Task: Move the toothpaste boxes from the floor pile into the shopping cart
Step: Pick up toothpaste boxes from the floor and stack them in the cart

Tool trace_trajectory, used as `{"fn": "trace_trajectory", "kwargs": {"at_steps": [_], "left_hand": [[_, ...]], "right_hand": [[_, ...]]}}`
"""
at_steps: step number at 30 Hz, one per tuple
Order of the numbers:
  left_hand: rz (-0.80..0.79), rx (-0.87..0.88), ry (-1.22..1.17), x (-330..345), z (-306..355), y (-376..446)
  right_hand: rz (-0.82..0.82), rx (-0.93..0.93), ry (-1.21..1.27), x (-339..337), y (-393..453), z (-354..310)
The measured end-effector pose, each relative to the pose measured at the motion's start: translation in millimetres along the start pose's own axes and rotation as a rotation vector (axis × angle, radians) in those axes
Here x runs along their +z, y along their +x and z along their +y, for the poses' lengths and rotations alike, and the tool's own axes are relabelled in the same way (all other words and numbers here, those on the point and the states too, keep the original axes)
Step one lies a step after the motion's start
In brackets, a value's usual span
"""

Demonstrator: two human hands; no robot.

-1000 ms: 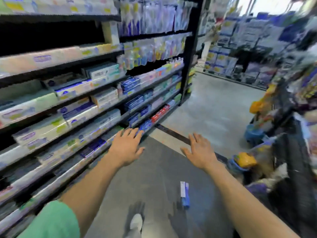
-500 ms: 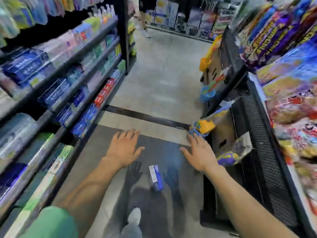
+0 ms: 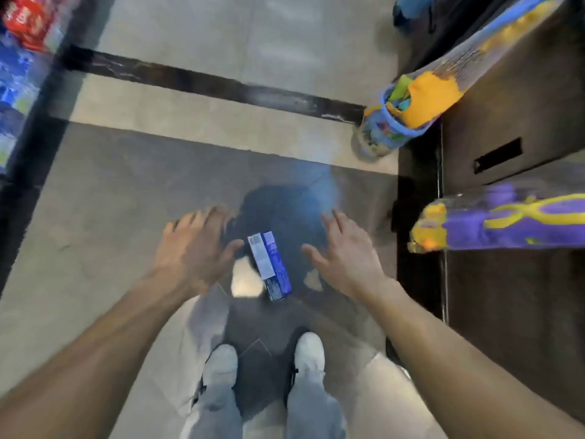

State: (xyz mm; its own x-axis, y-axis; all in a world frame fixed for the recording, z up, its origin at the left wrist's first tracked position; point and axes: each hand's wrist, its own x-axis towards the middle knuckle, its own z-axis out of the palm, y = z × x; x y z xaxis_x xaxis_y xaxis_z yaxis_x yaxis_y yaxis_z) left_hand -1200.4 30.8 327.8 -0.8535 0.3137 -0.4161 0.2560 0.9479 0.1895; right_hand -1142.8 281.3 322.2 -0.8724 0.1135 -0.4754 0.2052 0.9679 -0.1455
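A blue and white toothpaste box (image 3: 269,265) lies flat on the grey floor just ahead of my white shoes. My left hand (image 3: 193,248) hovers to its left with fingers spread and holds nothing. On the box's right, my right hand (image 3: 345,251) is spread the same way and is empty too. Neither hand touches the box. No shopping cart is in view.
A stocked shelf edge (image 3: 19,90) runs along the left. A dark display stand (image 3: 506,153) with hanging packaged goods (image 3: 408,106) stands at the right. A black strip (image 3: 221,87) crosses the floor ahead. My shoes (image 3: 308,350) stand just behind the box.
My view has swung from the shelves down to the floor. The box now lies between my hands, which have come lower and closer to it, still empty.
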Motion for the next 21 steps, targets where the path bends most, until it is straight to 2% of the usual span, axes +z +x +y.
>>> {"fn": "trace_trajectory", "kwargs": {"at_steps": [6,11,16,21], "left_hand": [[-0.047,-0.031,0.006,188,-13,72],[0.037,-0.003,0.031,296,-41,124],[0.139,0.031,0.029,334,-74,182],[0.239,0.083,0.108,318,-92,225]], "right_hand": [[-0.106,-0.013,0.009,180,81,31],[-0.081,-0.026,0.005,284,143,39],[0.04,-0.101,-0.061,311,212,56],[0.122,-0.154,-0.122,292,256,63]]}}
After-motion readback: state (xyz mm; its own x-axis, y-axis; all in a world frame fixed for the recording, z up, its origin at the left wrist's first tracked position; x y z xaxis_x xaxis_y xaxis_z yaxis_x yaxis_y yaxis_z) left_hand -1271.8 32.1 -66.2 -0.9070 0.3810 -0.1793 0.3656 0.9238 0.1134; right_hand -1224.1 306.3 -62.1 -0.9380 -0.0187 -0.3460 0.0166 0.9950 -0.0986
